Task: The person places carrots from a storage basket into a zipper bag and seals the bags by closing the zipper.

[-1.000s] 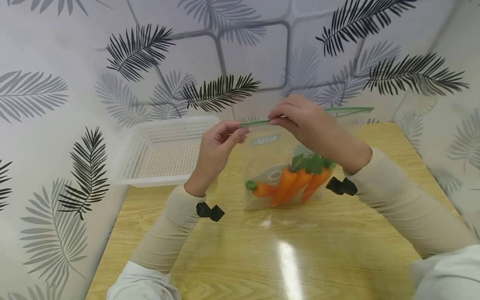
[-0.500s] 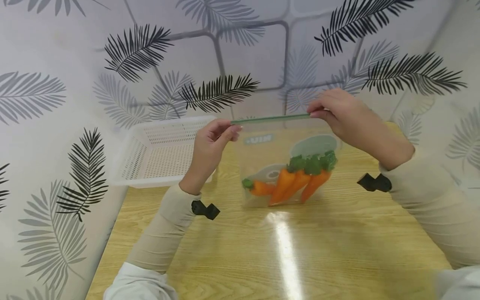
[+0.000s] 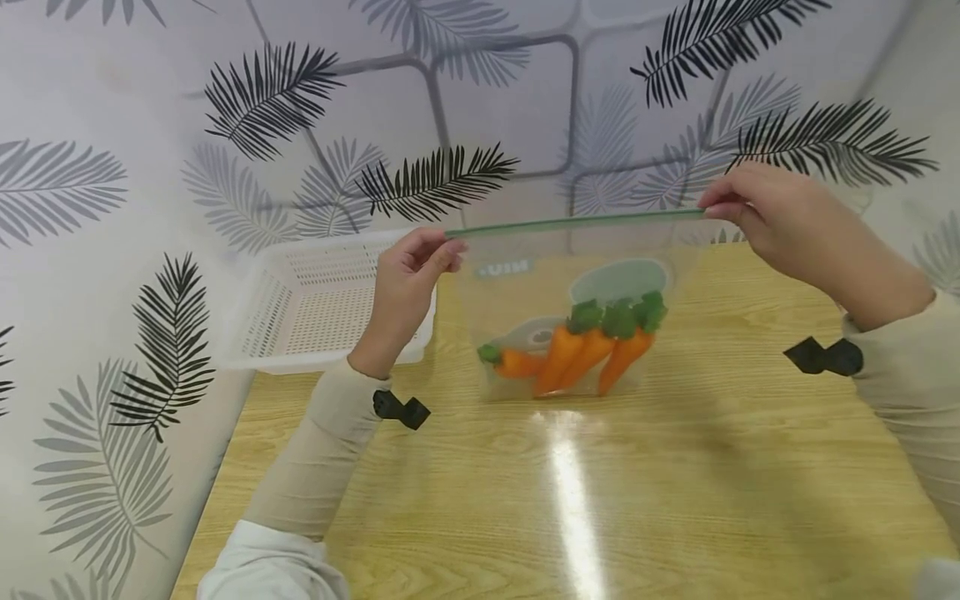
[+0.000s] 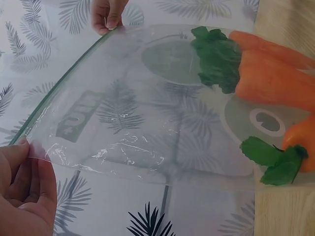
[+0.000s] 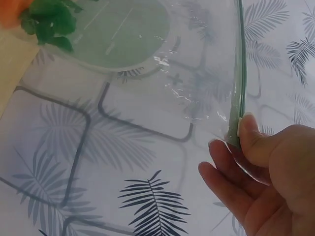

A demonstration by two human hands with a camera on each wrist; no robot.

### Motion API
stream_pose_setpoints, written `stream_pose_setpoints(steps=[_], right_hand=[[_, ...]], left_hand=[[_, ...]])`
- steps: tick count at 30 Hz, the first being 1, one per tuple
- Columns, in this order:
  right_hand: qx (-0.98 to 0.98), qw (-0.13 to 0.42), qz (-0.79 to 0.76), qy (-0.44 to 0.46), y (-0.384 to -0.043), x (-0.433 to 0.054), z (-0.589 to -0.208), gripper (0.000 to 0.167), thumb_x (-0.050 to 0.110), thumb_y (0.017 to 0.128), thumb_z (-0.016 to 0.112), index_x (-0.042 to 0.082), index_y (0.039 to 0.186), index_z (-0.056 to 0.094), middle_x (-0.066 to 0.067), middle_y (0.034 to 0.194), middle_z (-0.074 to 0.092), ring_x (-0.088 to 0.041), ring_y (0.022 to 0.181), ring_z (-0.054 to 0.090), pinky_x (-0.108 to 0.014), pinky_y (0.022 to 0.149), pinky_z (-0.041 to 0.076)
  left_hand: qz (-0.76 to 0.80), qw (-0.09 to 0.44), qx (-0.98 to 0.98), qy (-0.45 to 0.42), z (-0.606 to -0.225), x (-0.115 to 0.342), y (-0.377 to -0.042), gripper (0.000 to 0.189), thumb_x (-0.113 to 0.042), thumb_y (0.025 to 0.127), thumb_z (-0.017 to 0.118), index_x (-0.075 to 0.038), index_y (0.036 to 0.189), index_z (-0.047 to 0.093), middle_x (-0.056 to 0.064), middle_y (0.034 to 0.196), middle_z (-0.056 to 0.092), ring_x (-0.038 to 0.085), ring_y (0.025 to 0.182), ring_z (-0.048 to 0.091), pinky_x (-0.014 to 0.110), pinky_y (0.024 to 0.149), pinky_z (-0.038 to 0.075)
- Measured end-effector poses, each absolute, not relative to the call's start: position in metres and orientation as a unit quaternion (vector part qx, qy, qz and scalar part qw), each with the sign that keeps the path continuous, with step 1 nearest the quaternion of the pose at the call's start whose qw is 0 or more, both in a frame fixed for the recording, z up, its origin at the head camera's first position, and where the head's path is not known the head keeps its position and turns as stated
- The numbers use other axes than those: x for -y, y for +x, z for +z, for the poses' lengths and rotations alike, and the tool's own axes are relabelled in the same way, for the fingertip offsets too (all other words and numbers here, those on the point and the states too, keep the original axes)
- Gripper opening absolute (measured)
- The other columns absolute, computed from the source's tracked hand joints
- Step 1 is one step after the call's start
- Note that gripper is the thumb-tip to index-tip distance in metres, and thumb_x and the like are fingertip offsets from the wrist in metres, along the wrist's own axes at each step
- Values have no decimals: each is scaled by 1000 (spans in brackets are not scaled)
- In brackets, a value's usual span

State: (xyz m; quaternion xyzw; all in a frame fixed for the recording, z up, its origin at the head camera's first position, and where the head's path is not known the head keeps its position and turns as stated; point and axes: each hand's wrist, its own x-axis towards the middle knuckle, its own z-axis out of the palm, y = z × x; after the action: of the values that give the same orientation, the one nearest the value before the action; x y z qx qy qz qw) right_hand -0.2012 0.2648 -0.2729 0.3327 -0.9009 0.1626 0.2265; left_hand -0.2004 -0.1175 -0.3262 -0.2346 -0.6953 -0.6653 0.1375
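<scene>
A clear zip bag (image 3: 510, 300) with a green closure strip hangs upright between both hands, its bottom close over the table. Inside it lie several orange carrots (image 3: 573, 354) with green tops, one of them sideways at the bag's left. My left hand (image 3: 408, 287) pinches the bag's left top corner between thumb and fingers. At the far right end of the strip, my right hand (image 3: 795, 229) pinches the other corner; the right wrist view shows its thumb on a small tab at the strip's end (image 5: 241, 103). The strip is stretched straight.
A white perforated plastic basket (image 3: 300, 360) stands at the back left of the wooden table (image 3: 675, 500), partly behind my left hand. A wall covering with leaf patterns (image 3: 510, 108) rises right behind the table.
My right hand has slid rightward along the green strip from near the left hand to the far corner. The bag has risen slightly. My left hand keeps its pinch, shifting a little left.
</scene>
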Motion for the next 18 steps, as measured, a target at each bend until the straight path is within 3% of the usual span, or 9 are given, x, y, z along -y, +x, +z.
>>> stream_pose_setpoints(steps=[9,14,18], right_hand=[[862,249,146,417,-210,-276,-276,26,-3,83,65,-2,109,64,-9,89,61,-12,67,51,-18,58,38],[854,243,165,429,-212,-276,-279,27,-3,79,69,0,105,66,-7,91,61,-10,77,55,-14,66,42],[857,240,183,417,-211,-274,-279,34,-9,70,74,1,102,67,-5,92,62,-4,80,55,-7,71,40]], left_hand=[[-617,149,742,-215,-314,113,-206,16,-7,90,61,6,99,63,20,91,65,25,79,59,29,73,49],[-613,148,747,-211,-313,116,-209,15,-7,89,62,5,99,62,20,93,66,27,80,59,38,74,49],[-613,142,749,-209,-313,118,-210,15,-7,88,63,4,99,62,16,93,67,23,80,60,37,74,50]])
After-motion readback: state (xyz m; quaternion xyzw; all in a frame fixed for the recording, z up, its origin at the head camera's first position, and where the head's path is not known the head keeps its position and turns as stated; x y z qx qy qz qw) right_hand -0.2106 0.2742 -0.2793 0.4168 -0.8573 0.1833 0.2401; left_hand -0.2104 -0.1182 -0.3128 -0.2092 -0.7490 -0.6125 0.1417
